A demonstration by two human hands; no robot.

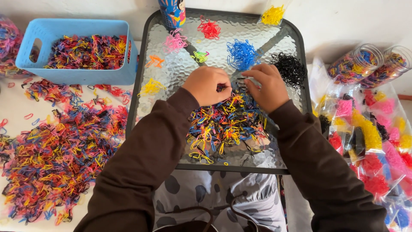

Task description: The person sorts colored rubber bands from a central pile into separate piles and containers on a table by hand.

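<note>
Sorting step, I judge: left hand (207, 85) and right hand (267, 86), fingers curled narrow, pick at the mixed heap of small coloured rubber bands (225, 122) mid textured glass tabletop (274, 154). Whether either pinches a band: cannot tell. Next needs a one-band pinch.

Fingertips of left hand (207, 85) and right hand (267, 86) curled under, hidden in mixed band pile (225, 122); what is pinched cannot be told. Patterned cup (173, 12) at 12 o'clock cut off by top edge. Yellow bag (273, 14) cut at top. Bagged bands (372, 148) at 3 o'clock cut by right edge. Clear bag (7, 45) at 10 o'clock cut by left edge. Single bands too small to be counted.
</note>
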